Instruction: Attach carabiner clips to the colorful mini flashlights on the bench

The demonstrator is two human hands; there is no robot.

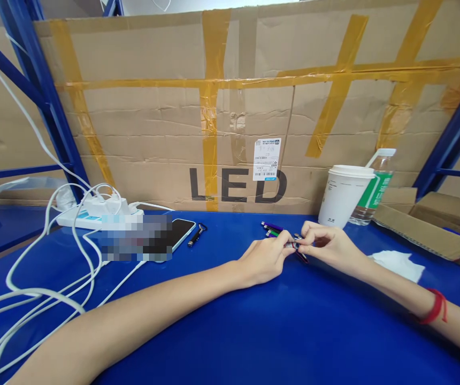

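Left hand [262, 260] pinched nearly closed, thumb and fingers on a small object [291, 245], detail too small to read. Right hand [331, 248] curled, thumb and forefinger touching the object's other end; cannot tell whether they grip it. Object sits between the hands, above the blue table [294, 326]. Purple pen [272, 226] lies just behind left fingers. White cup [344, 197] stands upright beyond right hand, bottle [377, 187] beside it.

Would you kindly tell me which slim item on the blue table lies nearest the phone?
The black one with a loop, just right of the phone; the others, such as the purple one, lie close to the left hand.
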